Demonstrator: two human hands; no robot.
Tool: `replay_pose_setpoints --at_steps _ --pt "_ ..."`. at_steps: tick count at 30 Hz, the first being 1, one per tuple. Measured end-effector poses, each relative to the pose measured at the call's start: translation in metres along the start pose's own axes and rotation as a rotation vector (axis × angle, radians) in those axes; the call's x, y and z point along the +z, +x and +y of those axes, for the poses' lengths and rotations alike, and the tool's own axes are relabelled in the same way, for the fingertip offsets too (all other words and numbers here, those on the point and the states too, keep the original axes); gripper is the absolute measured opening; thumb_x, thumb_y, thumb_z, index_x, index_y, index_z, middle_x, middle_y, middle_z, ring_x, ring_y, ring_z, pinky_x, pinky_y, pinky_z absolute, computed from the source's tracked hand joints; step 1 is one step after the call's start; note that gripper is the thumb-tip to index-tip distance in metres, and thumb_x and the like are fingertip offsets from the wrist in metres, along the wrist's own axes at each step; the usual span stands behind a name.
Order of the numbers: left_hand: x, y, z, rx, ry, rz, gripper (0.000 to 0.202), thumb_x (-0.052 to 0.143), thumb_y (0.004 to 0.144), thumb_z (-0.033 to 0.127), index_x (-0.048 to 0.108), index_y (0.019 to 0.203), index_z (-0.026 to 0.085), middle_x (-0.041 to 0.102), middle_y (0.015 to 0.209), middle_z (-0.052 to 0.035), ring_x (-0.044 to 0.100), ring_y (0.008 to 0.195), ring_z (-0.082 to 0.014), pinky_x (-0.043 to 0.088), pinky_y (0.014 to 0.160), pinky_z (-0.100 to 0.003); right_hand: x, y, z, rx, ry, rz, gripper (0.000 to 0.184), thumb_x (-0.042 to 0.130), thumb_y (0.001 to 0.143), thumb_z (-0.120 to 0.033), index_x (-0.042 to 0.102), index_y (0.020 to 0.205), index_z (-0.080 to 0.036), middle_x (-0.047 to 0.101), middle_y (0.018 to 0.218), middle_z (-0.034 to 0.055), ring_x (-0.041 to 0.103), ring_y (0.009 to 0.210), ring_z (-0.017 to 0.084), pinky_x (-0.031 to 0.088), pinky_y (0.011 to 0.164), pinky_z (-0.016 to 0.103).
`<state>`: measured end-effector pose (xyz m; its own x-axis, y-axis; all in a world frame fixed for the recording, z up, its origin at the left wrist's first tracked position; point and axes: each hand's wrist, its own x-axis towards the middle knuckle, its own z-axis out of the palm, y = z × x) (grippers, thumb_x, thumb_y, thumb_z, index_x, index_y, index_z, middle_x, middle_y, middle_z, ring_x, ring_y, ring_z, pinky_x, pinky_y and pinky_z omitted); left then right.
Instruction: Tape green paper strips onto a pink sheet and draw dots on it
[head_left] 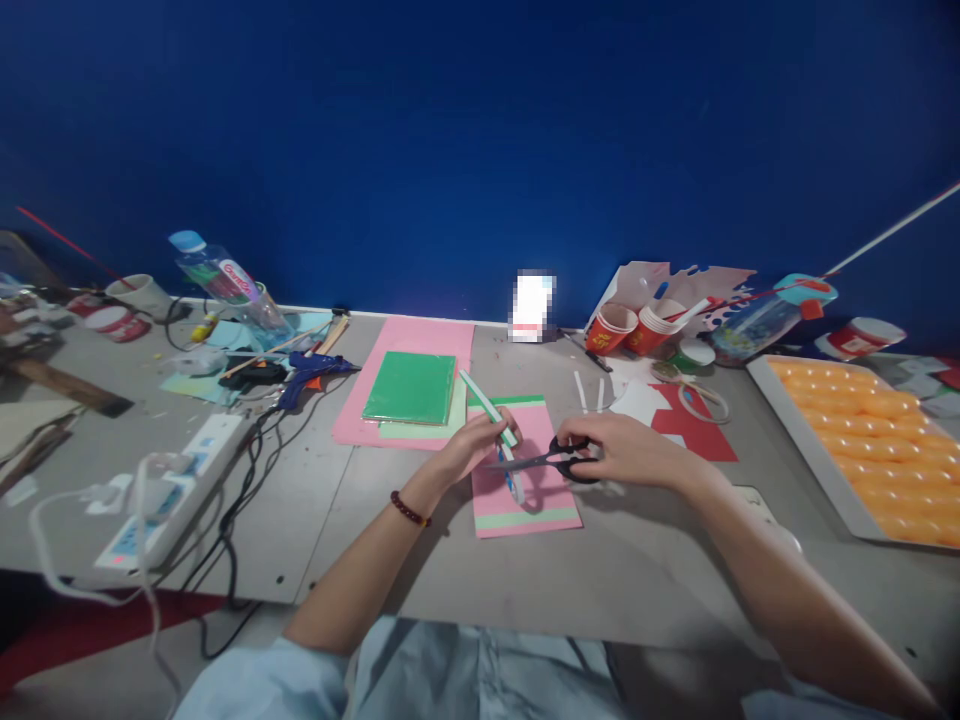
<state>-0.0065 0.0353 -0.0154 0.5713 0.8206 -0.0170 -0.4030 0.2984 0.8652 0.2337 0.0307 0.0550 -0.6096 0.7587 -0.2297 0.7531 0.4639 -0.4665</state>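
black-handled scissors (550,460) lie just right of center in the lower half of the frame, clamped in the right hand (626,450), whose fingers are closed on the loops. their blades point left, reaching to a white-and-blue curved piece (516,488) below the left hand (480,440); whether the blades touch it, i cannot tell. the left hand, at the center, is pinched together on a narrow green-and-white strip (480,395) that slants from the middle of the frame down to the right, into the fingers. a dark red bead bracelet (409,510) circles the left wrist.

both hands are over a pink sheet (491,500) with a green band near its top edge and a paler one near its bottom, lower center. left of it, a glossy green packet (412,388) lies on a larger pink sheet (360,400). two thin white strips (580,390) lie above the right hand, with red paper (701,430) to their right.

at the left of the frame, a blue glue gun (307,375) lies above a white power strip (176,490). at the right edge, a white tray (801,452) holds rows of shiny orange domes (862,430).
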Motion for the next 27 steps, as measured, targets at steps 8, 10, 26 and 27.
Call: replay_pose_setpoints --at_steps 8,10,26,27 --pt "0.0 -0.001 -0.001 -0.083 -0.08 0.08 0.027 0.069 0.078 0.04 0.057 0.077 0.015 0.058 0.074 -0.0038 0.054 0.071 -0.0156 0.041 0.069 -0.028 0.005 0.002 -0.01 0.053 -0.018 0.055 0.023 0.058 0.081 -0.031 0.059 0.103 -0.024 0.068 0.095 0.0028 0.061 0.08 0.02 0.041 0.069 0.028" --pt "-0.001 -0.001 -0.002 -0.106 -0.051 0.061 0.027 0.067 0.08 0.04 0.058 0.079 0.015 0.061 0.079 -0.0055 0.056 0.074 -0.0167 0.041 0.071 -0.028 0.006 0.001 -0.01 0.076 -0.011 0.099 0.023 0.058 0.081 -0.031 0.059 0.103 -0.023 0.068 0.094 0.0031 0.06 0.078 0.019 0.041 0.069 0.028" --pt "-0.013 0.009 -0.011 0.041 -0.209 0.255 0.017 0.064 0.079 0.03 0.054 0.073 0.017 0.059 0.073 -0.0041 0.055 0.069 -0.0152 0.042 0.065 -0.027 0.088 -0.044 0.06 0.383 -0.031 0.546 0.021 0.056 0.08 -0.04 0.058 0.07 -0.022 0.057 0.069 0.0039 0.056 0.072 0.023 0.041 0.063 0.032" --pt "-0.013 0.01 -0.011 0.062 -0.2 0.275 0.018 0.064 0.078 0.03 0.054 0.072 0.017 0.059 0.073 -0.004 0.055 0.07 -0.0145 0.042 0.066 -0.026 0.092 -0.045 0.062 0.424 -0.009 0.541 0.021 0.055 0.081 -0.041 0.058 0.072 -0.022 0.056 0.065 0.0023 0.056 0.066 0.022 0.04 0.058 0.031"
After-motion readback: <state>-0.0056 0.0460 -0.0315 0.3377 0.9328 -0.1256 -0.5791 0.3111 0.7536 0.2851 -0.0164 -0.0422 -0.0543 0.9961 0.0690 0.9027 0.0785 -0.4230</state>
